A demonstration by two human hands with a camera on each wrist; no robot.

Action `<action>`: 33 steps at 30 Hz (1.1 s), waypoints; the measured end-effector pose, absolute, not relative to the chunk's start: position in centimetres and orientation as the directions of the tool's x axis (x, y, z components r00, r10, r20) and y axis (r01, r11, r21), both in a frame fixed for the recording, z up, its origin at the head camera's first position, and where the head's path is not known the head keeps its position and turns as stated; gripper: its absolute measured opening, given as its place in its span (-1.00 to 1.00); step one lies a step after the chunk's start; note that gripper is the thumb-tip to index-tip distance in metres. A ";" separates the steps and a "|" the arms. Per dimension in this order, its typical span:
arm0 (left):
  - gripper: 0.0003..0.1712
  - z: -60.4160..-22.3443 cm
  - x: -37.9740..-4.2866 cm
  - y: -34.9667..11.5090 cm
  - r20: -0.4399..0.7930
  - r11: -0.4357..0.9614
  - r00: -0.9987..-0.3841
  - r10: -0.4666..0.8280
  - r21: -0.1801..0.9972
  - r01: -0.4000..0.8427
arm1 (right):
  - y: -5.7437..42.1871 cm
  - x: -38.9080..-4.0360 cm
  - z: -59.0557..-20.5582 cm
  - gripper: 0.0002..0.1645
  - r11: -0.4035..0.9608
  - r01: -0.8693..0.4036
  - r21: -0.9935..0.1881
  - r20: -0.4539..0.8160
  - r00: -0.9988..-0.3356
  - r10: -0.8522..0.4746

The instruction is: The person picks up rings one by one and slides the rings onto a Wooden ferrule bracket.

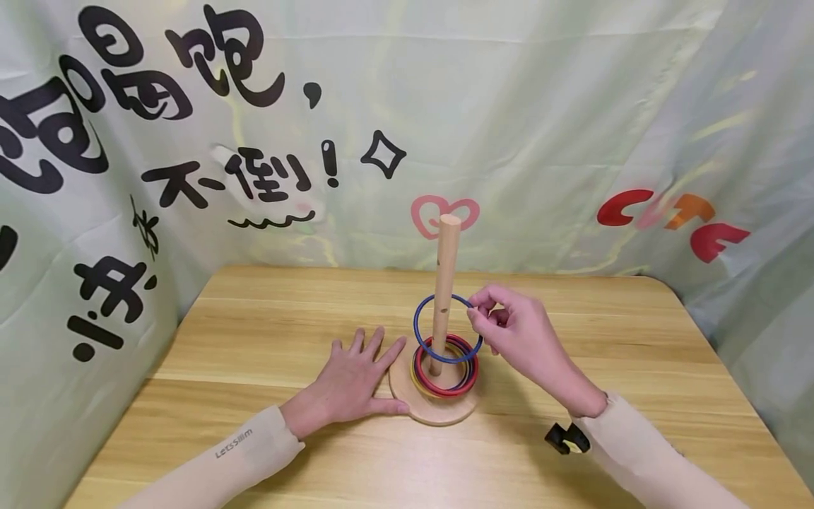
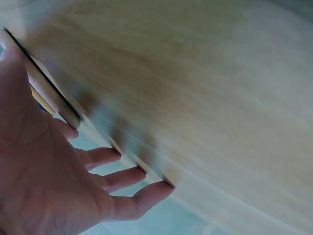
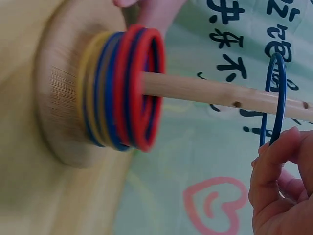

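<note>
A wooden peg (image 1: 446,268) stands upright on a round wooden base (image 1: 439,417). Stacked around its foot are several red, blue and yellow rings (image 3: 120,90). My right hand (image 1: 518,329) pinches a blue ring (image 1: 416,332) by its right side, thumb against fingers. That ring encircles the peg about midway up, above the stack, as the right wrist view also shows. My left hand (image 1: 356,378) lies with fingers spread on the table, left of the base, thumb and index fingertip at the base's edge. In the left wrist view its palm (image 2: 44,166) shows.
The wooden table (image 1: 254,318) has rounded far corners. A pale curtain (image 1: 540,127) with black lettering, a pink heart and coloured letters hangs behind and at both sides. A small black fitting (image 1: 568,438) sits at my right sleeve.
</note>
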State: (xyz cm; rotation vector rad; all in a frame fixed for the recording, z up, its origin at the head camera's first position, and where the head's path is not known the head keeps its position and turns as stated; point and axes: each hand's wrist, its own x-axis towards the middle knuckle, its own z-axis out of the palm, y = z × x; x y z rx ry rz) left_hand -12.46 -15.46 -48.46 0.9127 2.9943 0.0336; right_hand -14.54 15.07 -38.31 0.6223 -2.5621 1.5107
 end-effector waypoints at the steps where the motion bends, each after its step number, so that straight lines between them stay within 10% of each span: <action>1: 0.36 -48.4 -12.4 -15.5 -0.007 0.830 -0.830 0.557 0.021 0.557 | 15.1 -14.4 -38.8 -0.89 0.429 -0.393 -0.813 0.285 -0.912 -0.294; 33: 0.35 -48.6 -12.6 -15.7 -0.042 0.832 -0.832 0.553 0.058 0.551 | 15.3 -13.5 -45.2 -0.68 0.530 -0.349 -0.773 0.229 -0.932 -0.279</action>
